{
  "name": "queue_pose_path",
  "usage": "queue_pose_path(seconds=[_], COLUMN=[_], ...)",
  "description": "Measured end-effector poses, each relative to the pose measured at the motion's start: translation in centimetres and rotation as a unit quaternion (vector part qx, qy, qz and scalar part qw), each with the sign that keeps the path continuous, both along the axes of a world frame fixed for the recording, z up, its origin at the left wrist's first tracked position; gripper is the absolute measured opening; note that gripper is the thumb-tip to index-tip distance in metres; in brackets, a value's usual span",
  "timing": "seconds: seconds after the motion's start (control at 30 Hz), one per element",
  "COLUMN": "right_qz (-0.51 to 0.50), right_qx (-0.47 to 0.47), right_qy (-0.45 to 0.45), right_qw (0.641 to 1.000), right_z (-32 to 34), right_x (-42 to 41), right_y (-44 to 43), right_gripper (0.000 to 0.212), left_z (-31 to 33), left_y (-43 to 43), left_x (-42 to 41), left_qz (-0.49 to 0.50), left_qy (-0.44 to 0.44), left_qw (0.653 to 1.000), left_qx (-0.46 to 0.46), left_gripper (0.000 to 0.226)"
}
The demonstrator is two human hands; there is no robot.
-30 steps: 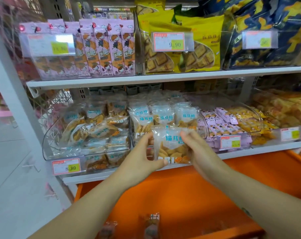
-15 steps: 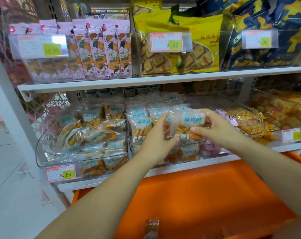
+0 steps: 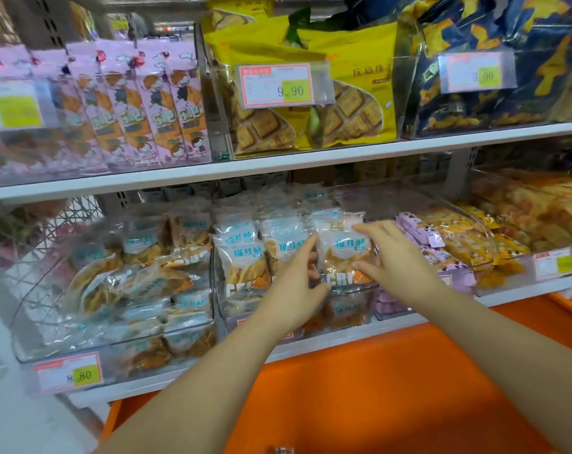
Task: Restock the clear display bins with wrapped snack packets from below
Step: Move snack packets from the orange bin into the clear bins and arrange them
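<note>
A clear snack packet (image 3: 343, 253), pale blue label over golden crisps, is standing upright at the front right of the middle clear bin (image 3: 350, 309) on the lower shelf (image 3: 523, 290), among matching packets. The left hand (image 3: 297, 283) and right hand (image 3: 389, 257) are touching its sides, each grip apart, fingers straight.

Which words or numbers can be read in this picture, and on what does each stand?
"9.90": middle price tag, before the yellow bags.
"9.90", faint: right price tag, before the dark blue bags.
"8.80": lower left price tag.
"猫耳酥", "CRI": snack packet between left hand and right hand.
Too blurred: far-right tag, upper-left tag.
</note>
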State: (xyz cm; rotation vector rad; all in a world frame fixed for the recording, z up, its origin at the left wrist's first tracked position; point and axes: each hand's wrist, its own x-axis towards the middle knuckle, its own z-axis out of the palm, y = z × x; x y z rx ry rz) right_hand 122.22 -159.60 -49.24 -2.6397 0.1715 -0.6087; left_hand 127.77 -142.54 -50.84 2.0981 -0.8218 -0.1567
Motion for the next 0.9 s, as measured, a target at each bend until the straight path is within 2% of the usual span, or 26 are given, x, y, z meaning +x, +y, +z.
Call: queue_pose_path(seconds=[0.17,0.27,0.33,0.47,0.53,0.6,0.67,0.73,0.83,0.9], right_qz=[-0.006,0.002,0.016,0.045,0.049,0.041,0.002,-0.037,-0.054,-0.041], right_qx=[0.071,0.07,0.067,0.049,0.059,0.125,0.21,0.252,0.252,0.254], right_qy=[-0.008,-0.034,-0.023,0.027,0.025,0.004,-0.055,-0.12,-0.119,-0.104], right_qw=[0.997,0.997,0.997,0.997,0.997,0.991,0.976,0.96,0.959,0.961], right_z=[0.9,1.1,1.2,0.5,0.6,1.3,2.2,2.8,2.6,1.7], right_x=[0.3,0.3,0.3,0.4,0.4,-0.2,-1.2,-2.2,-3.1,-3.1], right_y=[-1.2,-2.1,-2.3,-1.7,-1.8,-2.5,-3.7,-5.2,-6.0,-5.9], right_gripper=[0.047,0.042,0.04,0.04,0.039,0.036,0.035,0.036,0.037,0.036], left_z=[0.3,0.6,0.4,-0.3,-0.2,-0.1,0.1,0.5,1.1,1.2], left_y=[-0.6,-1.2,-1.4,-1.4,-1.4,-1.3,-1.0,-1.1,-2.3,-3.2], left_x=[0.3,0.2,0.0,-0.1,-0.2,-0.1,0.1,0.2,-0.1,0.1], left_qz=[0.009,0.006,0.011,0.031,0.041,0.052,0.072,0.072,0.021,-0.011], left_qy=[0.007,0.006,-0.014,-0.093,-0.096,-0.096,-0.143,-0.223,-0.32,-0.347], left_qw=[0.999,0.999,0.999,0.987,0.987,0.989,0.982,0.965,0.935,0.917], left_qx=[-0.04,-0.053,-0.028,0.124,0.12,0.099,0.103,0.113,0.153,0.197], left_gripper=[0.067,0.064,0.063,0.059,0.06,0.063,0.06,0.051,0.044,0.045])
